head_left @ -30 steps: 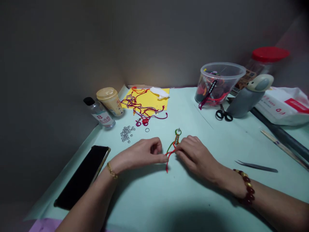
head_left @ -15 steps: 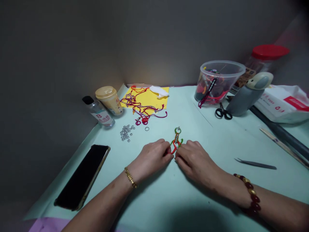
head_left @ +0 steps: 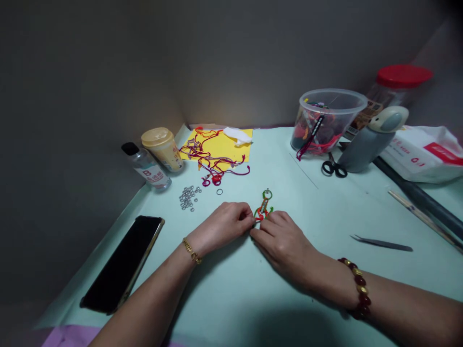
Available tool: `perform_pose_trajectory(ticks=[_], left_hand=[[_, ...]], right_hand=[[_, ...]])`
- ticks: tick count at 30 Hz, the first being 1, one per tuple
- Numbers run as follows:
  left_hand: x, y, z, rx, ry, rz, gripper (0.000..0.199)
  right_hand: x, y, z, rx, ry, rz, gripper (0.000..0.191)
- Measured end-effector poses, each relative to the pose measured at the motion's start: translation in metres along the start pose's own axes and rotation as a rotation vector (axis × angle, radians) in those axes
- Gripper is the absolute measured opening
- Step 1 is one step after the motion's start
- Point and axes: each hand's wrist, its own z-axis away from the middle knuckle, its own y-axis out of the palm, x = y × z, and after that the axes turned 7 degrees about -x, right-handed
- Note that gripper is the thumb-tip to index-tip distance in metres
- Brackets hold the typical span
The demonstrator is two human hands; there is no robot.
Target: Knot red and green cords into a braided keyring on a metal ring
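Pale green paper [head_left: 307,202] covers the tabletop. Nearest the camera, the left hand [head_left: 226,224] and right hand [head_left: 284,246] meet at its middle, knuckles up, in a narrow grip. The left fingertips [head_left: 249,217] pinch the lower end of a knotted cord piece [head_left: 263,208] in red and green. The right fingers [head_left: 261,230] curl in against the same end; whether they pinch it cannot be told. The piece sits just above the hands, its green-wrapped ring [head_left: 267,193] pointing away from the body. A gold bracelet [head_left: 191,251] circles the left wrist, a red bead bracelet [head_left: 356,289] the right.

Open paper lies to both sides. A black phone [head_left: 123,265] sits left of the hands, tweezers [head_left: 381,244] right. Further on lie metal rings [head_left: 187,198], one loose ring [head_left: 219,192], and tangled cords [head_left: 213,159] on yellow paper [head_left: 217,147]. A bottle [head_left: 146,168] and cup [head_left: 162,149] stand at the far left. Scissors [head_left: 334,166] lie before a plastic tub [head_left: 327,120] of cords, with a red-lidded jar [head_left: 401,77] behind.
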Motion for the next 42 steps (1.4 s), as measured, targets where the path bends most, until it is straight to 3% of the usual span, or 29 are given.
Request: perform_pose_trajectory(ticks=[4, 11, 18, 23, 28, 35, 38, 42], left_hand=[[0.002, 0.001, -0.001, 0.039, -0.023, 0.034, 0.024], [0.0, 0.002, -0.002, 0.024, -0.01, -0.007, 0.022], [0.001, 0.007, 0.004, -0.05, 0.085, -0.175, 0.016], [-0.001, 0.011, 0.006, -0.068, 0.094, -0.262, 0.016], [0.001, 0.012, 0.005, -0.074, 0.101, -0.243, 0.017], [0.004, 0.006, -0.002, -0.013, 0.062, -0.138, 0.015], [0.005, 0.005, -0.003, -0.003, 0.06, -0.129, 0.013], [0.006, 0.007, -0.002, -0.021, 0.083, -0.15, 0.015]], right_hand=[[-0.003, 0.0, 0.0, -0.062, 0.006, 0.029, 0.02], [-0.01, 0.002, 0.001, 0.074, -0.057, 0.028, 0.016], [-0.013, 0.007, 0.005, 0.118, -0.091, 0.025, 0.012], [-0.015, 0.003, 0.008, 0.087, -0.068, 0.029, 0.016], [-0.022, -0.011, 0.009, -0.038, 0.061, -0.043, 0.016], [-0.019, 0.0, -0.007, 0.076, -0.333, 0.065, 0.015], [-0.018, 0.007, -0.01, 0.122, -0.347, 0.065, 0.012], [-0.02, 0.004, 0.0, 0.158, -0.23, 0.075, 0.015]])
